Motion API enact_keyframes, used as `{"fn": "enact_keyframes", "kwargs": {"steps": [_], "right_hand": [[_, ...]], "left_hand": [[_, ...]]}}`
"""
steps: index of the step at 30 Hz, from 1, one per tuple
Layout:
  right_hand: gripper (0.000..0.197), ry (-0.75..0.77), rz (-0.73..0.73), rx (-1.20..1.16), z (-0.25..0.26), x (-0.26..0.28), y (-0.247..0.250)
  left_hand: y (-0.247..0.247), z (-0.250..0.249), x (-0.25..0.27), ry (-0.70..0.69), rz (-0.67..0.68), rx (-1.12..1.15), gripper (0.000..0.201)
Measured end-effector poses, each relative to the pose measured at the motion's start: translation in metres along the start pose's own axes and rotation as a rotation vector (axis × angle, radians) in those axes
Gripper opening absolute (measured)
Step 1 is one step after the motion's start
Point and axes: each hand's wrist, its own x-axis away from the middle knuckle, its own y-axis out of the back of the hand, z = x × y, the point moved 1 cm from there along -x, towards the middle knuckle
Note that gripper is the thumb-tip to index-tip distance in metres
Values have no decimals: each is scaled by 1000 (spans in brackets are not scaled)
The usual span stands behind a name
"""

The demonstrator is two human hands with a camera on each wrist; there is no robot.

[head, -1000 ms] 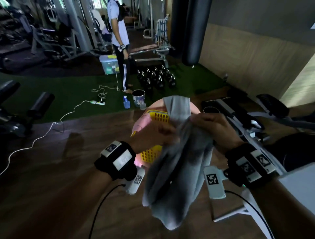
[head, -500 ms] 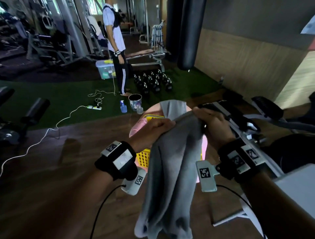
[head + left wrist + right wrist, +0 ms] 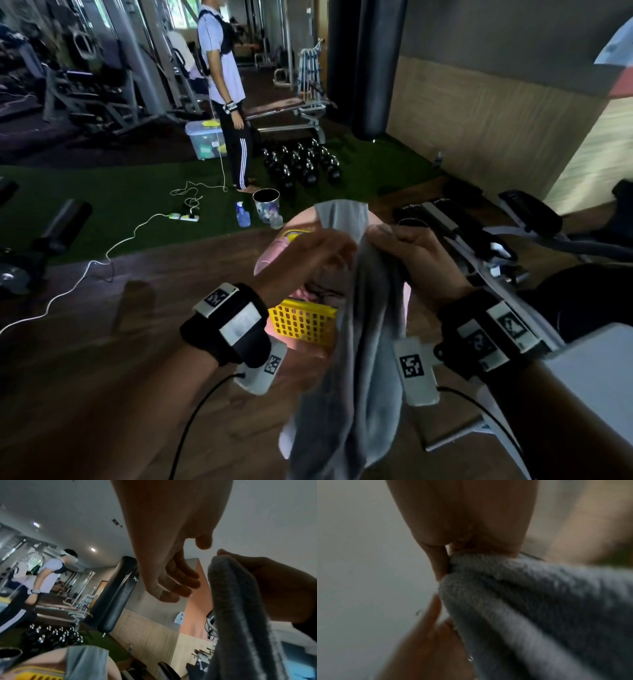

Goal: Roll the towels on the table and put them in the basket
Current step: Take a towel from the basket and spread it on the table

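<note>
Grey terry towel (image 3: 366,342) hangs in mid-air above yellow basket (image 3: 301,322), top edge pinched by right hand (image 3: 414,263). Left hand (image 3: 308,263) beside it, fingers relaxed, holding nothing. Step, judged: straightening before rolling. Next: left hand takes the free edge.

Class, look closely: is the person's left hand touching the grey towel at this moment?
Apart. The left wrist view shows the left hand with fingers relaxed and a strip of wall visible between them and the grey towel, which the right hand grips.
</note>
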Motion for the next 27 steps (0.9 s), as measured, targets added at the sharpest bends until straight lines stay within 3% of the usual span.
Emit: {"fn": "enact_keyframes", "kwargs": {"steps": [2, 5, 9, 11, 13, 15, 17, 19, 21, 22, 24, 26, 27], "right_hand": [[16, 68, 34, 143, 5, -1, 2], [13, 133, 32, 351, 7, 1, 10], [12, 133, -228, 297, 5, 1, 24], [19, 116, -300, 240, 1, 1, 32], [26, 73, -164, 378, -7, 7, 25], [46, 37, 44, 548, -13, 19, 8], [44, 58, 33, 354, -6, 22, 6], [35, 51, -143, 1, 4, 18, 21], [51, 8, -237, -206, 9, 17, 36], [61, -2, -220, -203, 6, 18, 38], [66, -11, -102, 31, 2, 24, 26], [67, -9, 88, 300, 3, 30, 10], [68, 14, 106, 353, 3, 29, 9]], "left_hand": [[-11, 6, 0, 11, 83, 50, 31], [-20, 15, 0, 88, 93, 191, 38], [-29, 28, 7, 219, 172, 300, 24], [-27, 31, 8, 243, 150, 323, 25], [-18, 25, 2, 214, 9, 292, 39], [-12, 9, -4, 144, -60, 252, 42], [-14, -1, -6, 116, 21, 155, 29], [-19, -2, 4, 149, 152, 81, 24], [-19, 9, 12, 158, 210, 51, 32], [-17, 14, 13, 146, 175, 85, 38], [-10, 18, 5, 116, -15, 144, 44], [-9, 12, -3, 37, -138, 100, 36], [-13, 8, -5, 0, -141, 44, 30]]}}
